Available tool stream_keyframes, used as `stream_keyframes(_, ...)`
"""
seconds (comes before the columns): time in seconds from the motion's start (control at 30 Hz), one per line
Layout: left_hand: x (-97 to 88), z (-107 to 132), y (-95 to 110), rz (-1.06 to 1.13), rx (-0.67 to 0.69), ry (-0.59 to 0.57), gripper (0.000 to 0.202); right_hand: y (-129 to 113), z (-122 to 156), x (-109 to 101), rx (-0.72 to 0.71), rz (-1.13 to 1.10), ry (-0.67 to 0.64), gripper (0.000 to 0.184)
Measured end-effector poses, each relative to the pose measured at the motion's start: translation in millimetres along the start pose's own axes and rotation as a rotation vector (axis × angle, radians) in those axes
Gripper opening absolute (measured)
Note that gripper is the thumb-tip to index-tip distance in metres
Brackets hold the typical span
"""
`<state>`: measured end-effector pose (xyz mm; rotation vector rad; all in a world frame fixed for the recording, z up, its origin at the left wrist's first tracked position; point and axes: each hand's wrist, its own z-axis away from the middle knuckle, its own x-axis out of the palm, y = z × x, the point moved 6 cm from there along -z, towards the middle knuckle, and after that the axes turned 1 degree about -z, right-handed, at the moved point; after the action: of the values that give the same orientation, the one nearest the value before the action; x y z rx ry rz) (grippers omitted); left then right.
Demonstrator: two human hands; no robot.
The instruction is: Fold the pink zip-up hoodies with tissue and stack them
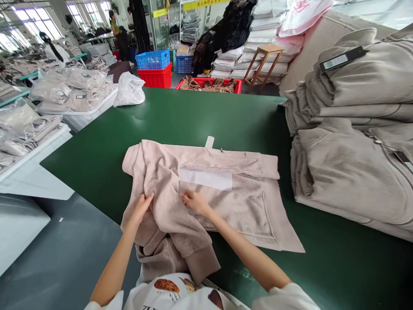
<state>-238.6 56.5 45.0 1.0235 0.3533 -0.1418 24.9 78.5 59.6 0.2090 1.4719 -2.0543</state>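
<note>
A beige fleece hoodie (pixel 232 202) lies flat on the green table (pixel 200 116), with a white rectangular label (pixel 205 178) across its middle and a small white tag (pixel 209 142) at its far edge. One sleeve is folded over the body and hangs off the near table edge. My left hand (pixel 142 208) rests on the left side of that folded sleeve, fingers together and flat. My right hand (pixel 193 201) lies on the garment just right of the sleeve, fingers stretched toward the left. Neither hand grips anything that I can see.
Tall stacks of folded beige garments (pixel 351 129) with black tags fill the table's right side. A white plastic bag (pixel 129 89) sits at the far left corner. Bagged garments (pixel 67 90) lie on white benches to the left. Red and blue crates (pixel 155 69) and a wooden stool (pixel 263 62) stand beyond.
</note>
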Motion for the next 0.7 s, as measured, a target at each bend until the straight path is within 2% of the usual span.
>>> stream_keyframes(0.1, 16.7, 27.1, -20.8, 0.132, -0.117, -0.057, 0.031, 10.2, 39.9, 18.7, -0.025, -0.043, -0.150, 0.020)
stream_keyframes(0.17, 20.4, 32.5, -23.6, 0.264, -0.145, -0.061, 0.030, 8.2, 59.0, 22.9, -0.050, -0.172, -0.164, 0.027)
stream_keyframes(0.3, 6.4, 18.6, -6.7, 0.482, -0.120, 0.009, 0.038, -13.0, 83.0, 18.0, -0.111, -0.571, -0.109, 0.043)
stream_keyframes(0.37, 0.1, 13.1, 0.8, 0.561, -0.125, 0.033, 0.040, -19.3, 92.7, 21.6, -0.086, -0.655, -0.155, 0.048)
stream_keyframes(0.43, 2.5, 16.3, -0.3, 0.622, -0.174, 0.007, 0.040, -16.9, 102.7, 27.1, -0.064, -0.589, -0.185, 0.046)
stream_keyframes(0.47, 7.5, 21.6, -4.2, 0.635, -0.214, -0.039, 0.042, -12.7, 107.9, 28.7, -0.076, -0.484, -0.177, 0.044)
stream_keyframes(0.6, 28.0, 52.6, -29.4, 0.576, -0.334, -0.245, 0.038, 12.6, 127.4, 28.5, -0.183, 0.094, -0.129, 0.028)
stream_keyframes(0.63, 27.8, 57.0, -33.1, 0.559, -0.323, -0.244, 0.036, 18.5, 130.6, 27.1, -0.177, 0.172, -0.140, 0.024)
stream_keyframes(0.7, 20.1, 57.9, -32.2, 0.589, -0.255, -0.162, 0.035, 21.5, 134.0, 20.9, -0.150, 0.178, -0.144, 0.017)
